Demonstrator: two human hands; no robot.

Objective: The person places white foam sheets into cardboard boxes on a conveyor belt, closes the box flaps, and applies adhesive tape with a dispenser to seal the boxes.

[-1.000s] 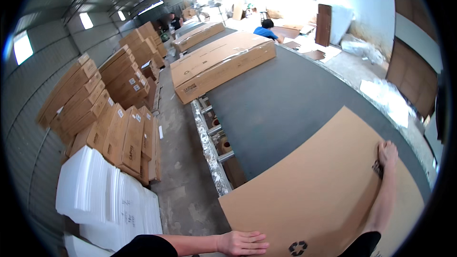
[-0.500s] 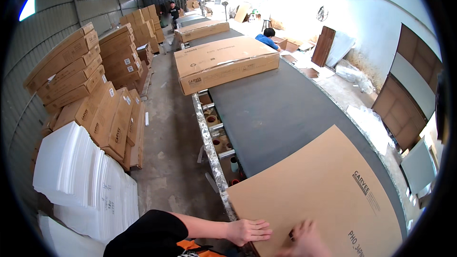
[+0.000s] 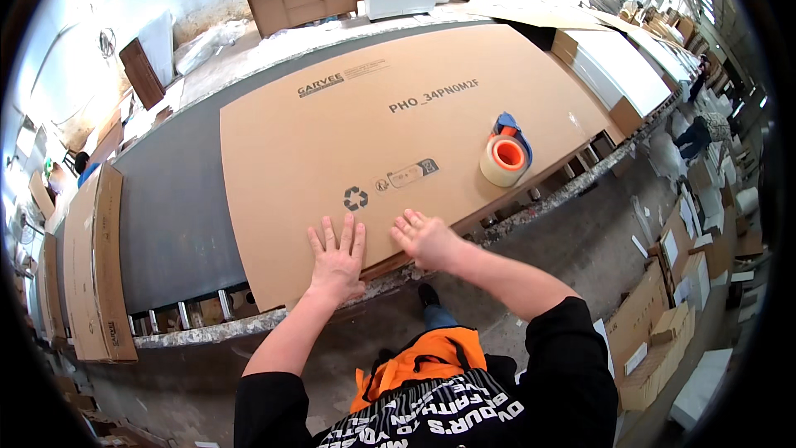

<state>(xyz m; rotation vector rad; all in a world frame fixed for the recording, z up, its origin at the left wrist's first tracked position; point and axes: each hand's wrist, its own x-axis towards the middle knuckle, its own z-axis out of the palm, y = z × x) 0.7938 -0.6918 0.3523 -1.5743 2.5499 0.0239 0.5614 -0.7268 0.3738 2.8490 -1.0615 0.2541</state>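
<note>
A large brown cardboard sheet or carton top (image 3: pixel 315 149) with dark print lies across the conveyor in front of me. My left hand (image 3: pixel 336 270) rests flat on its near edge, fingers spread. Just to the right, my right hand (image 3: pixel 427 241) lies on the same edge with its fingers loosely extended and nothing visible in it. On the cardboard, right of my hands, sits a blue tape dispenser (image 3: pixel 514 126) with a roll of clear tape (image 3: pixel 496 168) on an orange core. What lies under the cardboard is mostly hidden.
The dark conveyor belt (image 3: pixel 174 199) runs to the left, where a closed carton (image 3: pixel 95 261) rests. An open carton with white panels (image 3: pixel 618 66) stands at the right end. Flattened cardboard (image 3: pixel 643 323) and scraps cover the floor at right. Other people are farther off.
My view has swung to the right, bringing the whole cardboard, the tape dispenser and the right-hand cartons into sight. Both hands remain at the cardboard's near edge.
</note>
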